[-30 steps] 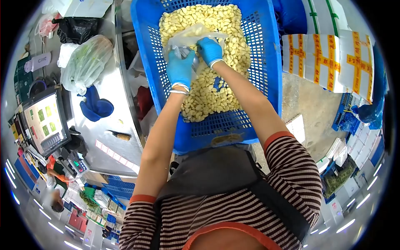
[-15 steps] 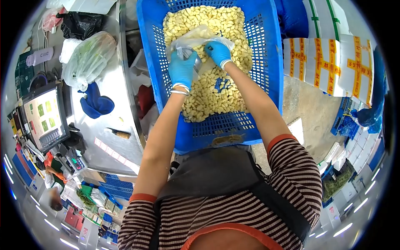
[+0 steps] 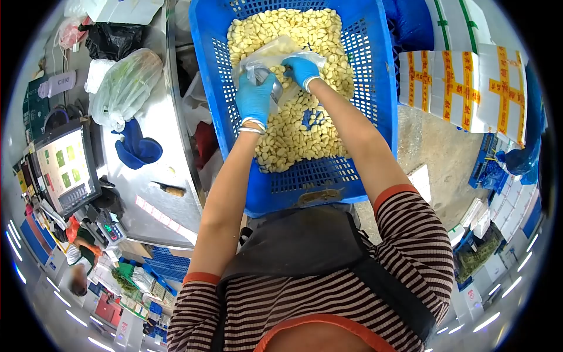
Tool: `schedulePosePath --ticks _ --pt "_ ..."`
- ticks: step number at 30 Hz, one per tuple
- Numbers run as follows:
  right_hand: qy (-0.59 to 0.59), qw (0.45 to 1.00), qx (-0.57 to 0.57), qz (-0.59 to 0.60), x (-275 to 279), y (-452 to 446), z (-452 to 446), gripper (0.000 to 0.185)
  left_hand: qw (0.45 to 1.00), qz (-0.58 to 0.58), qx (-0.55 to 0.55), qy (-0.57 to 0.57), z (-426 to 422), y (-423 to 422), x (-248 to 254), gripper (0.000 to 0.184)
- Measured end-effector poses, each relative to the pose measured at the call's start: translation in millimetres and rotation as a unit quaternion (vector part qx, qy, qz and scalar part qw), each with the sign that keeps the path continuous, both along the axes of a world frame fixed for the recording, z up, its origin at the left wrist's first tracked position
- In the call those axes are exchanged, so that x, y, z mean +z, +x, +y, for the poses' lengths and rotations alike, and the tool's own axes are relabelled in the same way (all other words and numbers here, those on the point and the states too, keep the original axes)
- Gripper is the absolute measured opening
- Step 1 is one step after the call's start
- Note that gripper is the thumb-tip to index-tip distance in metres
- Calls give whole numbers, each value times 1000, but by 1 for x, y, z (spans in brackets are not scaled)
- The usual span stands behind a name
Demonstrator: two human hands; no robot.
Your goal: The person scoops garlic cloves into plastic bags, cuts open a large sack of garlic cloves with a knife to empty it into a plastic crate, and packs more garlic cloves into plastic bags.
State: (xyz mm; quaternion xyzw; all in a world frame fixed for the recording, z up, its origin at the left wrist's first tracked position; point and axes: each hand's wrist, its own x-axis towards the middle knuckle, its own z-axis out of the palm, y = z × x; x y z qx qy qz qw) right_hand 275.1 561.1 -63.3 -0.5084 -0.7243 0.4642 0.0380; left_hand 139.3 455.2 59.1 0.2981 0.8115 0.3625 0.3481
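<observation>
Blue-gloved hands [image 3: 254, 98] at plastic bag [image 3: 280, 47], pale cloves [image 3: 282, 141] beneath

Metal tbl [image 3: 135, 182], L: monitor [image 3: 65, 167], blue cloth [image 3: 139, 149], wood-handled knife [image 3: 174, 190], clear bag [image 3: 128, 88] by blk bag [image 3: 114, 41]. R: stacked wht boxes [image 3: 437, 88], w/ tape.

Pale device [image 3: 47, 90] — lettering [image 3: 63, 83] starting "Ci", orange tape [image 3: 508, 89] — red characters [image 3: 467, 94], too small to read

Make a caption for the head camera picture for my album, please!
Blue-gloved left hand and right hand at a bag over pale cloves in a blue crate.
</observation>
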Motion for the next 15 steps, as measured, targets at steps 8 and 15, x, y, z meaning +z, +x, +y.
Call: schedulePosePath --ticks 8,15 --pt "160 985 36 -46 -23 0 -12 30 999 -5 -10 45 -2 0 -7 58" --pt "61 983 -101 143 -16 14 -34 22 1000 10 -11 -9 0 -1 -2 59"
